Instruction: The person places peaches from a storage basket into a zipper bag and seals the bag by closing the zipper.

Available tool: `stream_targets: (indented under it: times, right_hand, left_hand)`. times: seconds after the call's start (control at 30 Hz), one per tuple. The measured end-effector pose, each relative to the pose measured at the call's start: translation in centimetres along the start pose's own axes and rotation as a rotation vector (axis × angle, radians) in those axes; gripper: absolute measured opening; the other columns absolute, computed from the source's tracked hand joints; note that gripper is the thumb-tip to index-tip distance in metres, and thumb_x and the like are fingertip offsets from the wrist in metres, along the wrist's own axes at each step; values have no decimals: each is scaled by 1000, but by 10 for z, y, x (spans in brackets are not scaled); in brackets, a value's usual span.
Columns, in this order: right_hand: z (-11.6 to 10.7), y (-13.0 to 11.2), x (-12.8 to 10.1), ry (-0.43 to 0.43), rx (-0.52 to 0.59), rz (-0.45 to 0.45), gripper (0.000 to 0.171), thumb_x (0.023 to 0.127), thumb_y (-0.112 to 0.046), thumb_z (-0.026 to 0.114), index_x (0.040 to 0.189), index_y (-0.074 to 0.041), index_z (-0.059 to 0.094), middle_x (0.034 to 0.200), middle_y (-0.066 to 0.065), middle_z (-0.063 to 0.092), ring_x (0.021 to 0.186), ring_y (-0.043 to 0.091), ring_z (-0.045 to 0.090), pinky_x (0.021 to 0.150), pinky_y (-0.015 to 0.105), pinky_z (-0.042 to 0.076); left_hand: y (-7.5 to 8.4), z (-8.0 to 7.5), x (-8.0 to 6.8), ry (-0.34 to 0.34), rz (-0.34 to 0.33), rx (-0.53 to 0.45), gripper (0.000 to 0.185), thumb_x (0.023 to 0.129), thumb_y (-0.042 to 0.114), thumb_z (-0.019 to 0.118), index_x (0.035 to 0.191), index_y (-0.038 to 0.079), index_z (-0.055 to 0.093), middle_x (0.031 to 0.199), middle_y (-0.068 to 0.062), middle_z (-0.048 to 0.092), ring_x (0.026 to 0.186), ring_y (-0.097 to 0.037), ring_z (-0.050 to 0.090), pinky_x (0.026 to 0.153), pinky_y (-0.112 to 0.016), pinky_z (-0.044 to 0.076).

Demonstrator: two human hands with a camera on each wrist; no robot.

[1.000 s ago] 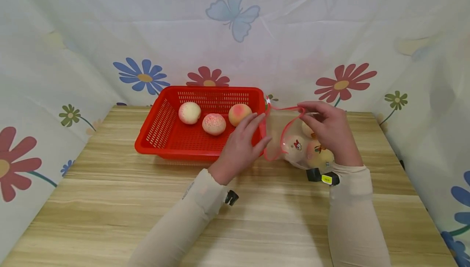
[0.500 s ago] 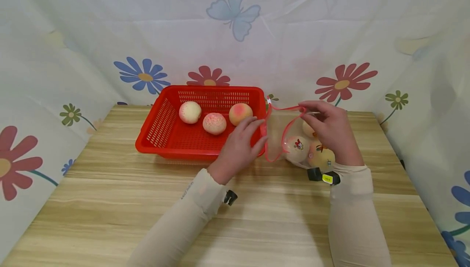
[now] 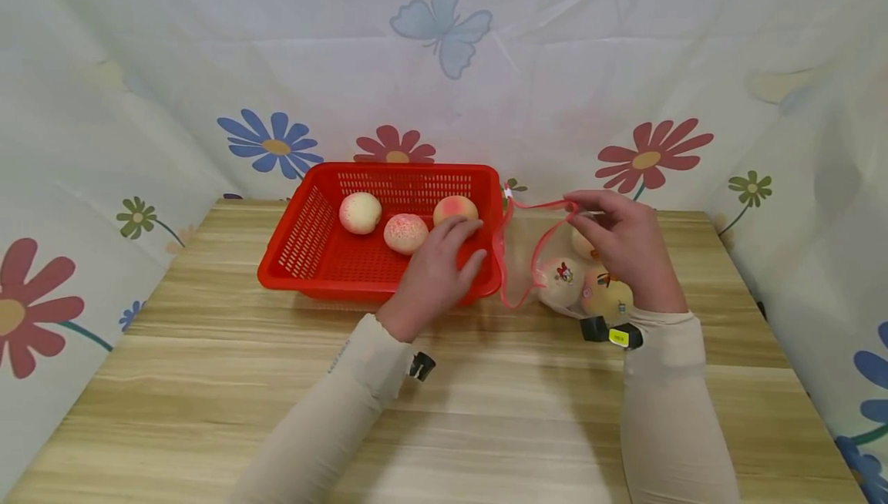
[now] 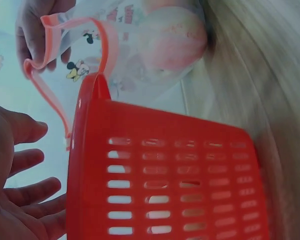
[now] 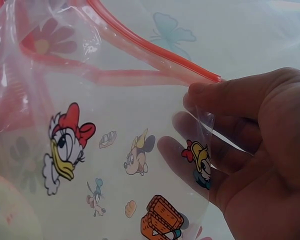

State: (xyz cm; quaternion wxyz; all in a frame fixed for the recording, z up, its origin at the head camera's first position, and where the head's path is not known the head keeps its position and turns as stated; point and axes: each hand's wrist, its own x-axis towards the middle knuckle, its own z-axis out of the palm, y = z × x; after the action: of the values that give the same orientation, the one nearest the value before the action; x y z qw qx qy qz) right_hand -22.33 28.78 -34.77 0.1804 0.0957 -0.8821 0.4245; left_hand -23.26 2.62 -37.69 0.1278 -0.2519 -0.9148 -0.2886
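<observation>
A red plastic basket (image 3: 312,253) holds three peaches: a pale one (image 3: 360,213), a speckled one (image 3: 405,233) and a pink-topped one (image 3: 454,209). My left hand (image 3: 463,246) hovers over the basket's right end with relaxed fingers close to the pink-topped peach, holding nothing. In the left wrist view its fingers (image 4: 22,192) lie beside the basket wall (image 4: 180,180). My right hand (image 3: 577,207) pinches the red zip rim of a clear cartoon-print bag (image 3: 527,257), which holds peaches (image 3: 560,280). The right wrist view shows the thumb and fingers (image 5: 230,100) clamped on the bag film (image 5: 105,150).
Basket and bag stand on a wooden table (image 3: 486,411) near its far edge. A flower-print cloth (image 3: 444,88) hangs behind and at both sides. The near half of the table is bare wood.
My left hand has left the bag's rim and moved left over the basket, toward the pink-topped peach. The right hand still holds the bag's rim, and the mouth has sagged a little.
</observation>
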Motion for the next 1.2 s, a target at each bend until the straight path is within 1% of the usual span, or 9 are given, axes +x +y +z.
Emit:
stream_targets:
  times: [0.2, 0.33, 0.43, 0.53, 0.63, 0.77, 1.0, 1.07, 1.2]
  right_hand:
    - [0, -1, 0, -8, 2, -5, 29, 93, -22, 65, 121, -16, 67, 105, 9, 71, 84, 21, 67, 53, 20, 52]
    - [0, 0, 1, -10, 8, -12, 29, 93, -22, 65, 121, -17, 67, 105, 9, 71, 84, 19, 67, 53, 19, 52]
    - [0, 1, 2, -9, 8, -17, 29, 92, -22, 65, 121, -17, 67, 104, 8, 71, 82, 13, 67, 53, 19, 52]
    - [0, 2, 2, -9, 8, -20, 29, 93, -21, 65, 121, -17, 68, 104, 8, 71, 78, 4, 65, 52, 19, 51]
    - [0, 3, 2, -10, 9, -22, 29, 93, -21, 65, 121, -17, 68, 104, 8, 71, 77, 0, 63, 52, 20, 51]
    - [1, 2, 2, -10, 4, -29, 28, 92, -20, 65, 120, -17, 68, 104, 8, 71, 78, 4, 65, 51, 20, 52]
    - [1, 0, 1, -11, 5, -22, 28, 92, -20, 66, 120, -17, 68, 104, 8, 71, 78, 6, 65, 51, 22, 52]
    - [1, 0, 1, -12, 3, -20, 28, 92, -20, 65, 120, -16, 68, 104, 8, 71, 79, 9, 65, 51, 22, 52]
    - [2, 2, 0, -10, -3, 3, 28, 92, -20, 65, 120, -17, 67, 105, 7, 71, 82, 20, 67, 52, 22, 52]
  left_hand:
    - [-3, -10, 2, 10, -3, -27, 49, 90, 24, 68, 135, 10, 54, 134, -8, 53, 122, -22, 52, 96, -40, 53]
    - [-7, -17, 4, 25, 1, 0, 48, 90, 24, 67, 134, 9, 53, 135, -10, 53, 121, -24, 54, 96, -41, 53]
    - [-10, -23, 7, 32, 3, 21, 47, 92, 24, 64, 135, 9, 52, 135, -11, 54, 122, -26, 54, 98, -41, 52]
    - [-11, -30, 10, 30, -20, 33, 48, 93, 27, 63, 137, 10, 51, 135, -11, 54, 122, -26, 55, 99, -41, 51]
    - [-12, -38, 13, 15, -64, 47, 51, 93, 30, 63, 138, 11, 50, 136, -10, 54, 122, -26, 54, 98, -43, 52]
    - [-14, -49, 18, -1, -111, 73, 55, 93, 32, 63, 142, 13, 47, 140, -9, 52, 125, -26, 52, 98, -45, 51]
    - [-21, -67, 29, 15, -150, 91, 58, 93, 32, 62, 145, 13, 43, 142, -10, 49, 129, -27, 48, 102, -47, 48]
    - [-24, -71, 32, 17, -159, 97, 58, 93, 31, 62, 145, 14, 42, 143, -10, 49, 130, -28, 48, 104, -47, 47]
    - [-29, -79, 37, 20, -190, 100, 59, 93, 32, 62, 146, 16, 41, 146, -8, 46, 131, -27, 47, 103, -46, 47]
